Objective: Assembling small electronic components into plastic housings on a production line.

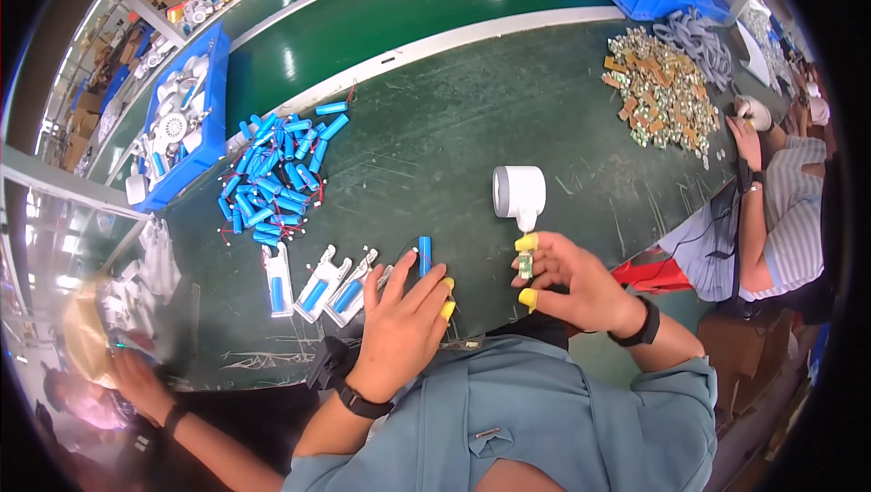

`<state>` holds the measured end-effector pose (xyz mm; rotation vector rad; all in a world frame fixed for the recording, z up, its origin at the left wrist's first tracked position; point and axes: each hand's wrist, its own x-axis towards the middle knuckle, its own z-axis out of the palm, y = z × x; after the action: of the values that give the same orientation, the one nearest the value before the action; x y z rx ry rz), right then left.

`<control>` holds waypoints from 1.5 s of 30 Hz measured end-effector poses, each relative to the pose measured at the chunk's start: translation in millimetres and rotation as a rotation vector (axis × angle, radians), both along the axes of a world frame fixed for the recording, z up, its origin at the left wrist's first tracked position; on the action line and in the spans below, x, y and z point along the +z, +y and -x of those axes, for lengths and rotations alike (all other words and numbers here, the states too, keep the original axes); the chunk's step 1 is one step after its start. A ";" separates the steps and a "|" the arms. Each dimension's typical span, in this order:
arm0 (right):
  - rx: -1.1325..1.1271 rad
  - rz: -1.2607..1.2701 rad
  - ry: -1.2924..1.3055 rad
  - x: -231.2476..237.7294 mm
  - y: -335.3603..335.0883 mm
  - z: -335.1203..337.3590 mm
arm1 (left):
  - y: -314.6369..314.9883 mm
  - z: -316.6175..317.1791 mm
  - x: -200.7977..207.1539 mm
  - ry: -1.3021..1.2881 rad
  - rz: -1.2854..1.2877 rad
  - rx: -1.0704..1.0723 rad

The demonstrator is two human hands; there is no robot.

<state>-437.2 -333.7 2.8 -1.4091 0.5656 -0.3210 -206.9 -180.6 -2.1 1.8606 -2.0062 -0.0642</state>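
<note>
My right hand [585, 290], with yellow finger covers on thumb and index finger, holds a small green circuit board [525, 265] at its fingertips. Just beyond stands a white, round-headed housing [520, 192] with a short stem pointing toward that hand. My left hand [399, 338] lies palm down with its fingers apart, also with yellow covers on two digits. Near its fingertips is a blue cylindrical battery [425, 256]; whether they touch is unclear. Left of this hand, white handle shells [279, 279] lie in a row, each with a blue battery inside.
A heap of blue batteries [272, 174] with red wires covers the table's left part, beside a blue bin [186, 152] of white parts. Circuit boards [662, 88] are piled at the far right, near grey coils [694, 43]. Co-workers' arms show at left [195, 442] and right [753, 220].
</note>
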 end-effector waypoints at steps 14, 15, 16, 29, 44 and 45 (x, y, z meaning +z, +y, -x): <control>-0.299 -0.504 -0.101 -27.5 35.5 -9.7 | -27.6 -1.0 -10.5 -0.011 -0.046 0.464; -0.302 -0.505 -0.100 -27.8 36.5 -10.8 | -27.8 -0.9 -12.4 -0.010 -0.047 0.462; -0.275 -0.498 -0.089 -28.8 37.0 -11.6 | -27.9 -1.9 -16.3 0.042 -0.037 0.444; -0.143 -0.459 -0.038 -34.2 40.4 -12.0 | 2.8 -2.9 -26.7 0.554 0.155 0.073; -0.133 -0.334 0.030 -32.8 48.1 -15.8 | -11.4 6.0 -19.3 0.119 0.143 0.379; -0.123 -0.335 0.028 -32.3 47.7 -15.7 | -11.8 6.0 -17.9 0.093 0.142 0.383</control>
<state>-421.5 -286.0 -29.6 -1.0593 0.6965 -0.2894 -212.8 -192.4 -20.0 2.0707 -1.5219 0.0954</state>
